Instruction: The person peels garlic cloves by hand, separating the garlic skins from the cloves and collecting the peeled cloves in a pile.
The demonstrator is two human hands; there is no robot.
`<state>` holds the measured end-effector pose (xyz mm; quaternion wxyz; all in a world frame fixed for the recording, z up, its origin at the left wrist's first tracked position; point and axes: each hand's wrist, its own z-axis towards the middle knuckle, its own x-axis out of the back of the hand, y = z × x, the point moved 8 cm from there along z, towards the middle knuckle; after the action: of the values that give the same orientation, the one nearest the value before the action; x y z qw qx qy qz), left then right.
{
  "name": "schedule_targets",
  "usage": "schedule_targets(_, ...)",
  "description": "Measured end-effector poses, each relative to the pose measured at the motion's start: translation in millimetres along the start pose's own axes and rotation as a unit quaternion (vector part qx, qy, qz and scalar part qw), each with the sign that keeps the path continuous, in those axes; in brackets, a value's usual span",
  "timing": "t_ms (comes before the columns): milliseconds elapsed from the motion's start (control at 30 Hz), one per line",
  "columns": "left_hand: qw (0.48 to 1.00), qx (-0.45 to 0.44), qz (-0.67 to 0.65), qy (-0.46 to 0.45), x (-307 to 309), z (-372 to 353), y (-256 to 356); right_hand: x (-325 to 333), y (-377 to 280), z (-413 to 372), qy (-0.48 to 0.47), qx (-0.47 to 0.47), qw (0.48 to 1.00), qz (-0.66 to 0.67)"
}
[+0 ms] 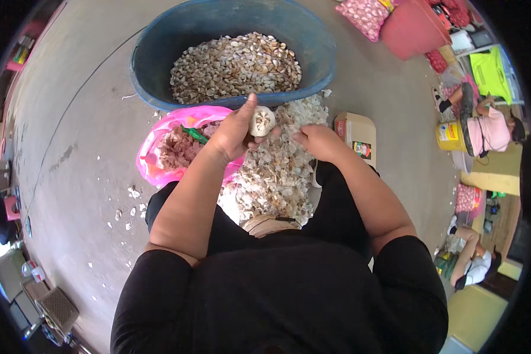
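My left hand is closed round a whitish garlic bulb, its cut or split face showing the cloves in a ring. Close by on the right, my right hand has its fingers curled together; whatever they pinch, if anything, is hidden. Below both hands spreads a heap of papery garlic skins between my legs. A pink plastic bag under my left forearm holds reddish-brown skins and a green object. Beyond my hands, a large blue tub contains many loose garlic cloves.
A cut-open cardboard carton stands right of the heap. Farther right are a red tub, a garlic sack, a yellow bucket and two seated people. A dark cable crosses the floor at left.
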<state>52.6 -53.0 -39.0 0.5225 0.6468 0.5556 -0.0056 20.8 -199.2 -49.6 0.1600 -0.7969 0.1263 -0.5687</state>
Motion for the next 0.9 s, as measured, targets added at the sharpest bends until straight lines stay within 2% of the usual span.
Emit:
schedule_targets(33,1.000,-0.012,-0.011,-0.011,2,3,-2,-9,8,2,-0.015,-0.006,0.999,-0.044)
schedule_targets(100,0.997,-0.044,0.045,0.047,18,9,-6,-19,15,8,-0.068,-0.051,0.992,-0.098)
schedule_targets(133,0.993,-0.058,0.076,0.074,19,10,-4,-14,7,11,-0.062,-0.046,0.992,-0.100)
schedule_targets(167,0.982,-0.057,0.112,0.142,24,6,-1,-9,2,13,-0.054,-0.043,0.992,-0.103)
schedule_targets(200,0.964,-0.095,0.183,0.169,25,7,4,-4,-2,14,-0.046,-0.043,0.992,-0.105)
schedule_targets(267,0.907,-0.174,0.316,0.218,24,10,14,6,-6,18,-0.018,-0.033,0.998,0.055)
schedule_targets(300,0.898,-0.203,0.317,0.226,23,12,17,11,-9,19,-0.004,-0.026,0.991,0.135)
schedule_targets(333,0.890,-0.230,0.318,0.234,20,14,18,12,-11,18,-0.008,-0.065,0.961,0.268)
schedule_targets(367,0.881,-0.258,0.316,0.240,16,16,18,13,-15,13,-0.012,-0.104,0.913,0.393)
schedule_targets(400,0.884,-0.241,0.318,0.245,14,21,13,10,-18,10,-0.013,-0.142,0.848,0.510)
schedule_targets(433,0.886,-0.226,0.319,0.250,12,26,8,17,-22,13,0.069,-0.070,0.872,0.479)
schedule_targets(500,0.903,-0.176,0.313,0.236,5,34,-3,24,-33,9,0.226,0.077,0.885,0.399)
schedule_targets(600,0.903,-0.161,0.306,0.256,-5,34,2,14,-19,10,0.188,0.007,0.866,0.464)
schedule_targets(633,0.914,-0.170,0.267,0.255,-8,34,3,22,-20,9,0.193,-0.006,0.866,0.461)
schedule_targets(733,0.935,-0.202,0.149,0.251,-16,32,8,44,-24,7,0.290,0.021,0.867,0.405)
schedule_targets(767,0.922,-0.201,0.204,0.261,-20,28,13,47,-25,8,0.296,0.024,0.879,0.372)
schedule_targets(800,0.898,-0.288,0.229,0.242,-33,25,18,50,-27,9,0.302,0.027,0.891,0.339)
schedule_targets(867,0.835,-0.312,0.358,0.278,-36,19,21,53,-30,10,0.309,0.037,0.900,0.305)
schedule_targets(900,0.840,-0.304,0.347,0.284,-35,18,20,54,-32,9,0.310,0.044,0.899,0.305)
